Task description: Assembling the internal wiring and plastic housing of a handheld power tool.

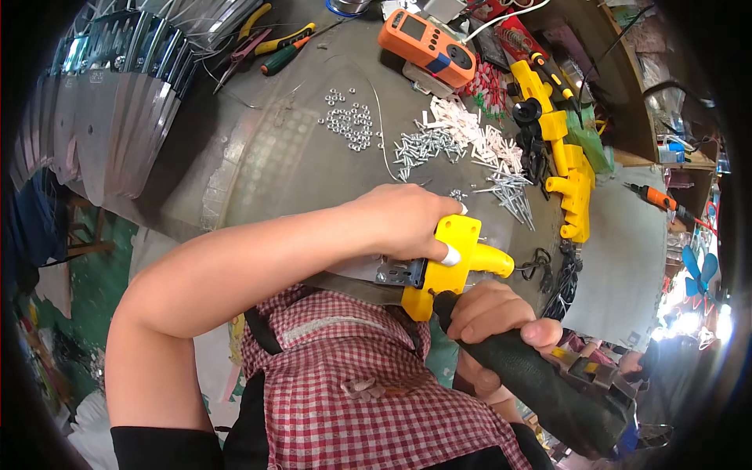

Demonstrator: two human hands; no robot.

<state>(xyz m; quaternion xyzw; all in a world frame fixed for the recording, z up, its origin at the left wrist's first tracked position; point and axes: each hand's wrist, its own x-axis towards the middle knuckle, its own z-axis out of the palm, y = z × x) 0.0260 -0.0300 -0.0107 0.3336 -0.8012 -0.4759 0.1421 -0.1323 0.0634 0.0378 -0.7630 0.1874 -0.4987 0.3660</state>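
At the near edge of the bench, my left hand (407, 223) is closed on a yellow plastic tool housing (446, 276), the thumb and a fingertip wrapped in white. A metal plate (399, 272) is joined to the housing's left side, partly under my wrist. My right hand (493, 315) grips a dark, thick-bodied power screwdriver (548, 389) that slants up from the lower right. Its tip meets the near part of the housing; whether it sits on a screw is hidden. Just beyond my left fingertips lie a few small screws (458, 195).
Hex nuts (351, 124), screws (427, 147) and white strips (454, 117) lie in piles. An orange meter (427, 47) stands behind them. More yellow housings (576, 192) line the right side. Long metal blades (102, 102) stack at left, near pliers (286, 39) and a screwdriver (283, 58).
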